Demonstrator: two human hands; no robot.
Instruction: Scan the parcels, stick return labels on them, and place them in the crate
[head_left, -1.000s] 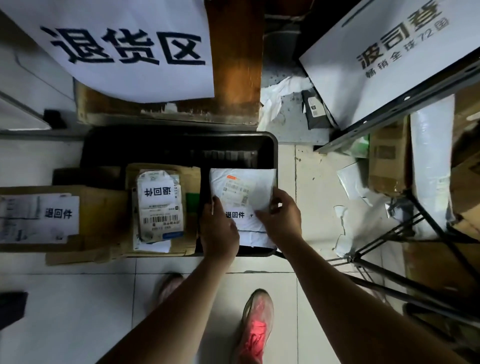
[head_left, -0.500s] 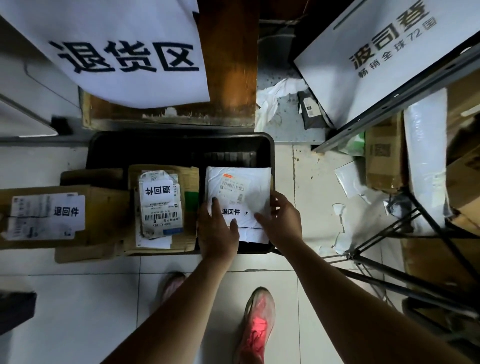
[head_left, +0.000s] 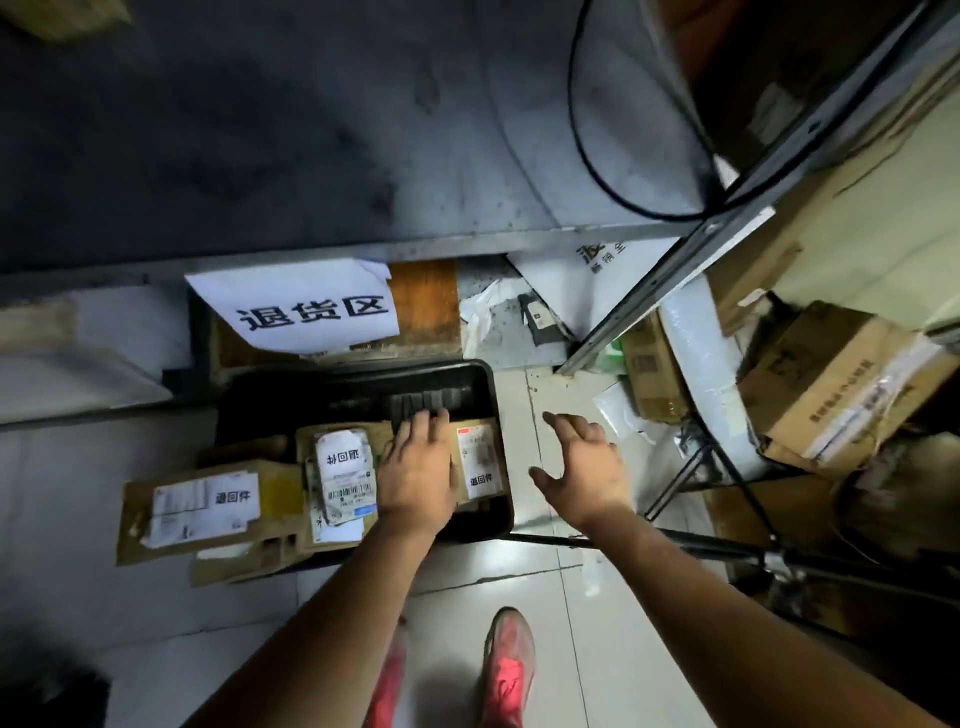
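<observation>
Parcel (head_left: 479, 457) sits in the crate's (head_left: 311, 400) right end, mostly under my L hand (head_left: 415, 470). That hand lies flat over it w/ fingers straight, gripping nothing; can't tell if the palm presses or just hovers. R hand (head_left: 584, 467) is loose & spread, holding nothing, over the floor just right of the crate. Parcel's long axis runs near-to-far across the crate. Its return label (head_left: 481, 480) reads upright to me, w/ the shipping label (head_left: 475, 447) just beyond. Parcel's left part is hidden by my hand. Left of it in the crate is a 2nd parcel (head_left: 343, 478), label text upside down. A carton (head_left: 192, 506) overhangs the crate's left rim. Behind the crate is a paper sign (head_left: 311, 312). Crate's far interior is too dark to make out.
</observation>
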